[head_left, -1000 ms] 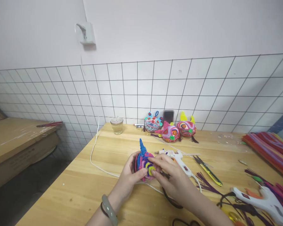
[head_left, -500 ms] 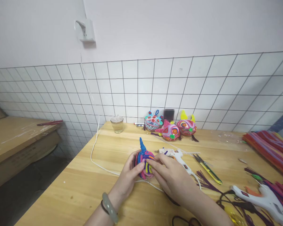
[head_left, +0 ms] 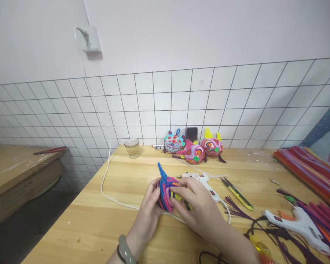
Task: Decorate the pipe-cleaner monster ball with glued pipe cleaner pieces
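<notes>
Your left fingers (head_left: 153,198) curl around the side of a striped ball (head_left: 165,202), closed against it, while your right thumb and fingertips rest on its front, spread with some yellow showing between them; whether they pinch anything you can't tell from this view. Your left hand (head_left: 147,209) and right hand (head_left: 200,205) hold the ball over the middle of the desk (head_left: 96,231), its blue horn (head_left: 161,172) pointing up and tilted left.

Your desk has a pale wood-grain top with a few dark spots. Its far edge meets a wall of white tiles (head_left: 140,95), and a plug sits in a white socket (head_left: 90,39) above them. A white cord (head_left: 107,192) lies near the left edge and runs behind your left wrist. At the far left corner stands a glass (head_left: 132,149) of pale liquid; along the far edge sit three colourful figures (head_left: 194,153).

Just beyond your right hand lies a white glue gun (head_left: 205,183), with a yellow-and-black cutter (head_left: 238,194) to its right. Toward the desk's right side are another glue gun (head_left: 298,224) and a bundle of red strips (head_left: 299,165). Past the left edge, well apart, stands a brown table (head_left: 19,165).
</notes>
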### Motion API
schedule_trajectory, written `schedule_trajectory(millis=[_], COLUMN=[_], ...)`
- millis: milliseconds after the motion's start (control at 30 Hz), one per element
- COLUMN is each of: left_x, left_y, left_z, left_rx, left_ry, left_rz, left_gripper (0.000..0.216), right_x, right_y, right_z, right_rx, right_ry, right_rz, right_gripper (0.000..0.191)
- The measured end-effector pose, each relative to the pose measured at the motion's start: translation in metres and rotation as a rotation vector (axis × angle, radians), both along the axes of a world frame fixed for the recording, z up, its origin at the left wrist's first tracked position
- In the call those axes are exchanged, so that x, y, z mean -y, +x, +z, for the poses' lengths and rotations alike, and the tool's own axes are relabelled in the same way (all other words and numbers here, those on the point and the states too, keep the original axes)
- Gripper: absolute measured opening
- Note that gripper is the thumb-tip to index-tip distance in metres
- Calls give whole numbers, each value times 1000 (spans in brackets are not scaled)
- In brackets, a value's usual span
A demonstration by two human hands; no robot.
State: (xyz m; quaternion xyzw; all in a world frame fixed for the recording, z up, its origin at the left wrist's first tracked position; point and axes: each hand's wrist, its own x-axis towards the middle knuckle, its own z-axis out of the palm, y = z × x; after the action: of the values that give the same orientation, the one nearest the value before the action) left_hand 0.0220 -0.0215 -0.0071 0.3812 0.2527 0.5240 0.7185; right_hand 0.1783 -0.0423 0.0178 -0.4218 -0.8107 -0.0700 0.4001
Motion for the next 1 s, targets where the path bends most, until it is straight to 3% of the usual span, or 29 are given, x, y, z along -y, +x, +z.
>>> schedule_trajectory(millis=[300, 700, 1000], left_x=[3, 4, 0], left_y=[3, 5, 4], left_z=[5, 5, 1], left_rx=[-34, -5, 93], left_ry=[-33, -34, -118], left_rz=[35, 54, 65], left_gripper=[41, 40, 37], right_x=[0, 2, 0], right_y=[-4, -7, 1], right_z=[-5, -4, 1], right_rx=[-63, -127, -250], right_ry=[-32, -81, -287], right_rz=[-4, 6, 156], right_gripper=[27, 25, 42])
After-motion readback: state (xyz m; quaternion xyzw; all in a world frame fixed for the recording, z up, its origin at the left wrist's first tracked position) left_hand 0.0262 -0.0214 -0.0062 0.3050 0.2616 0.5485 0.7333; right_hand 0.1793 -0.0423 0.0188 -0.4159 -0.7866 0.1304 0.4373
